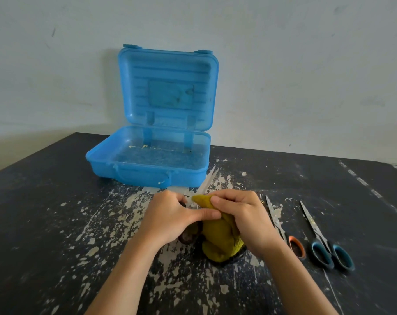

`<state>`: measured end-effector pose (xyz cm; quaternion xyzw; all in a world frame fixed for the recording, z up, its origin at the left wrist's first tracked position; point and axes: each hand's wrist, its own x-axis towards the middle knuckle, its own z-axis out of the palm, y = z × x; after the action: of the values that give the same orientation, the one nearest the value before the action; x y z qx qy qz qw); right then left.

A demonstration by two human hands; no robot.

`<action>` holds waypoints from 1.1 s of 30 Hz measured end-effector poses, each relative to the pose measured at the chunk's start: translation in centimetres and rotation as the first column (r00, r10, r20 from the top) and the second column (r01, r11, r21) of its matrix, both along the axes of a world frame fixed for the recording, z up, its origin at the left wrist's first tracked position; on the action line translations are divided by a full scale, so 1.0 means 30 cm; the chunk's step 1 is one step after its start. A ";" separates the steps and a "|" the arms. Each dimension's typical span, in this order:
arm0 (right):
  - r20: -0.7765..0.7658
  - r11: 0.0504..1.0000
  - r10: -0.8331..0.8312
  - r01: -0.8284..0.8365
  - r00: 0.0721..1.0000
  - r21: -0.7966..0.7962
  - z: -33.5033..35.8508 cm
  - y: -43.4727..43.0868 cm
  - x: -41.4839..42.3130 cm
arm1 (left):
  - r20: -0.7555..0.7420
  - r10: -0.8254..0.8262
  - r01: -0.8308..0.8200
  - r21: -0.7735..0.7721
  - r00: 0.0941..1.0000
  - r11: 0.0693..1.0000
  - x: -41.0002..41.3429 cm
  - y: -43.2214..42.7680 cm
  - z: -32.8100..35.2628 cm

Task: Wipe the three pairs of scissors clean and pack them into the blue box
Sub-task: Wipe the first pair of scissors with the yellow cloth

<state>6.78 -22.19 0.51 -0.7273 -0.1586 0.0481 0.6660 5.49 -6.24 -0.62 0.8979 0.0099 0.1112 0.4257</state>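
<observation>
text: none legible; labels: none; numbers: none

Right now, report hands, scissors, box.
Left hand grips brown-handled scissors; right hand pinches yellow cloth at blades. Orange-handled scissors, blue-handled scissors on table. Blue box open, no scissors inside.

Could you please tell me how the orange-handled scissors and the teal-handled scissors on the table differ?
The orange-handled metal scissors lie nearer the right hand, only one loop showing beside the wrist; the teal-handled metal scissors lie farther right, both loops showing. Handles are orange-rimmed versus dark teal. Both lie closed on the black table, speckled blades pointing away.
</observation>
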 end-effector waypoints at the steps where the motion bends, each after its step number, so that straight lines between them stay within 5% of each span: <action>1: -0.049 0.997 0.044 -0.040 0.998 0.066 -0.002 -0.003 0.001 | 0.005 0.015 -0.015 -0.015 1.000 1.000 0.002 0.004 -0.002; 6: -0.074 0.988 0.100 -0.090 0.992 0.127 -0.005 -0.032 0.010 | -0.006 0.027 -0.027 0.003 1.000 1.000 -0.001 0.001 0.000; 9: 0.043 0.991 -0.092 0.087 0.995 0.104 -0.002 -0.051 0.019 | -0.017 0.024 -0.023 0.074 1.000 0.997 0.000 0.012 -0.002; 12: 0.261 0.971 -0.206 0.229 0.943 -0.061 -0.004 -0.041 0.015 | -0.082 -0.047 0.054 0.077 0.996 0.996 -0.002 0.002 0.001; 15: 0.446 0.921 -0.024 0.193 0.895 -0.338 -0.031 0.008 -0.005 | -0.131 -0.161 0.168 0.048 0.978 0.985 -0.007 -0.026 0.001; 19: 0.608 0.868 -0.016 0.313 0.794 -0.386 -0.074 0.023 0.023 | -0.127 -0.149 0.163 0.107 0.981 0.981 -0.011 -0.032 0.004; 26: 0.522 0.722 -0.355 0.582 0.776 -0.374 -0.083 -0.051 0.078 | -0.176 -0.140 0.179 0.226 0.974 0.958 -0.018 -0.052 0.008; 29: 0.468 0.749 -0.454 0.609 0.758 -0.261 -0.062 -0.063 0.065 | -0.197 -0.122 0.160 0.195 0.973 0.968 -0.020 -0.032 0.025; 33: 0.471 0.908 -0.109 0.280 0.876 -0.312 -0.015 -0.014 0.005 | -0.221 -0.106 0.143 0.162 0.970 0.976 -0.017 -0.019 0.028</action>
<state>6.93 -22.60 0.06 -0.8437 -0.2185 -0.1580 0.4642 4.97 -6.81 0.21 0.9377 -0.0115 -0.0113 0.3470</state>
